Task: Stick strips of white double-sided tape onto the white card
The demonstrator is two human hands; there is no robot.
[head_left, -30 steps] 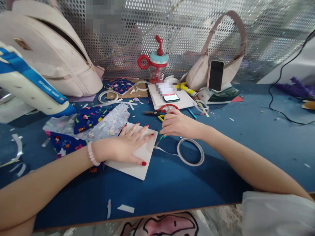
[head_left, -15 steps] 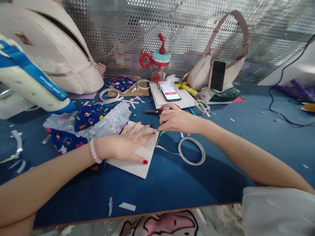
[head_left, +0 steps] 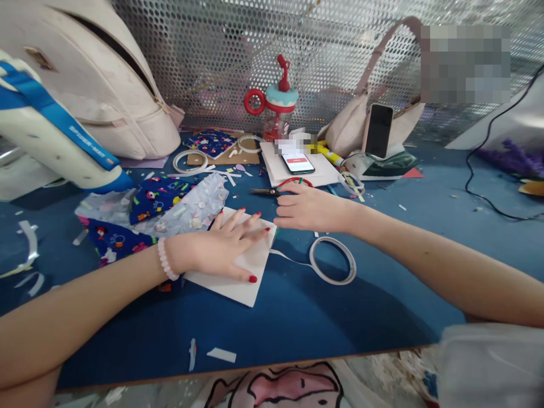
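My left hand [head_left: 216,252] lies flat with fingers spread on a white square card [head_left: 244,292], pressing it to the table. At the card's right corner my right hand [head_left: 304,209] is closed round a slim green tool [head_left: 301,181]; most of it is hidden by the fingers, so I cannot tell its exact kind. Black scissors with red handles [head_left: 264,192] lie just behind that hand. A roll of white tape [head_left: 334,260] rests to the right of the card, its loose strip running to the card's edge. Blue cartoon-patterned wrapping paper [head_left: 157,198] lies crumpled beyond my left wrist.
At the back stand a cream backpack [head_left: 106,96], a red and blue cup [head_left: 278,107], a handbag [head_left: 348,124] and an upright phone [head_left: 378,130]. Another phone [head_left: 300,163] lies on white boards [head_left: 272,170]. Paper scraps [head_left: 221,355] are scattered about the blue table [head_left: 340,323].
My right hand has turned and its fingers have closed in, covering the lower part of the green tool. My left hand and the card keep their places.
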